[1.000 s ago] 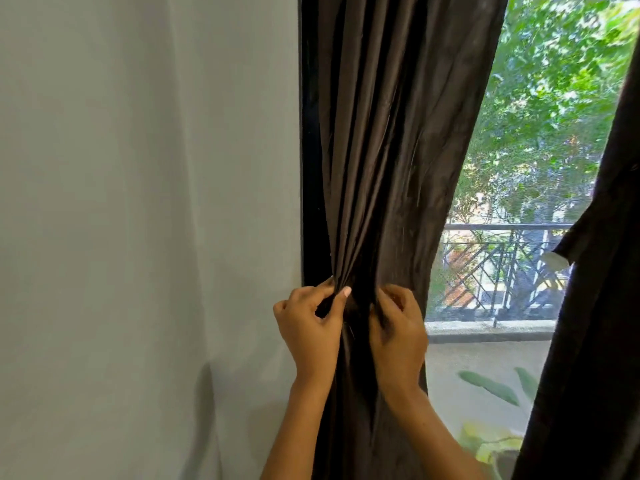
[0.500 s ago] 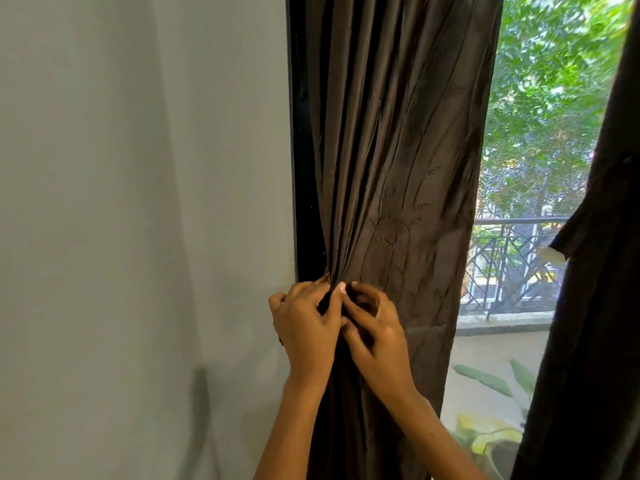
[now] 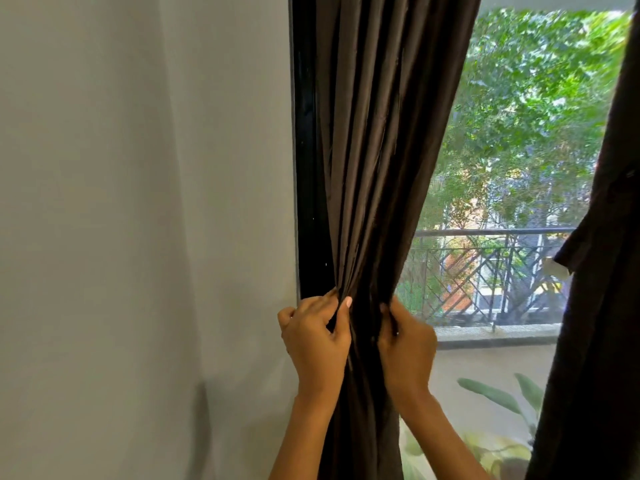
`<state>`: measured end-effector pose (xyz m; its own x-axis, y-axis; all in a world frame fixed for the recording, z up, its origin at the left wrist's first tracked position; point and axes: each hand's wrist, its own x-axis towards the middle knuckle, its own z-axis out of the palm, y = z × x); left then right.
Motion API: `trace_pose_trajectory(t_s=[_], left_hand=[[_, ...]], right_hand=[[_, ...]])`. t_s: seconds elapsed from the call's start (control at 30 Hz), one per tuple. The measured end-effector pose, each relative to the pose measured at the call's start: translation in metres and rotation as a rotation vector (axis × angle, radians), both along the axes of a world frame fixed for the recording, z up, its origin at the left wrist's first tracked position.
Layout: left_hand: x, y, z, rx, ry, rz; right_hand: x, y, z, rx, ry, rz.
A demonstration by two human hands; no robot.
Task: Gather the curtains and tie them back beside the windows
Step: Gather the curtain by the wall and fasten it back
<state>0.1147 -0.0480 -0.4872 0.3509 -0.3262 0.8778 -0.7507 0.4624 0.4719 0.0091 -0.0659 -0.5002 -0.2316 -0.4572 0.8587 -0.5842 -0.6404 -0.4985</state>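
A dark brown curtain [image 3: 377, 140] hangs gathered into tight folds against the black window frame [image 3: 306, 150] at the left of the window. My left hand [image 3: 315, 337] grips the bunched folds on their left side, thumb pressed on the front. My right hand [image 3: 407, 344] grips the same bunch from the right, fingers curled into the cloth. Both hands meet at the narrowest point of the gather. I cannot make out a tie-back band; the cloth between my hands is too dark. A second dark curtain [image 3: 599, 306] hangs at the right edge.
A plain grey wall [image 3: 138, 220] fills the left half. Through the window screen [image 3: 512, 161] I see trees, a black balcony railing [image 3: 485, 271] and potted green leaves [image 3: 491, 396] below on the balcony floor.
My right hand moved right, away from my left, and pulled the spread cloth into a tighter bunch. More of the window shows now. My left hand kept its hold.
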Motion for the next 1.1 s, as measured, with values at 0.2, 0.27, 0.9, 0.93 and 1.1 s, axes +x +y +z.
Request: trace_pose_trajectory(t_s=[0.2, 0.27, 0.9, 0.93, 1.1], left_hand=[[-0.007, 0.002, -0.004, -0.019, -0.03, -0.043], [-0.008, 0.004, -0.005, -0.013, -0.032, -0.073], [0.0, -0.001, -0.001, 0.079, 0.137, -0.163], [-0.002, 0.0, 0.0, 0.077, 0.136, -0.16], [-0.014, 0.007, 0.004, 0.009, 0.071, -0.05]], right_hand=[[0.015, 0.011, -0.004, 0.155, 0.235, 0.034], [0.018, 0.01, -0.004, 0.154, 0.296, 0.028], [-0.015, -0.004, 0.002, 0.137, -0.226, 0.331], [-0.017, -0.006, 0.004, 0.152, -0.244, 0.323], [-0.011, 0.001, -0.006, -0.002, -0.072, 0.092]])
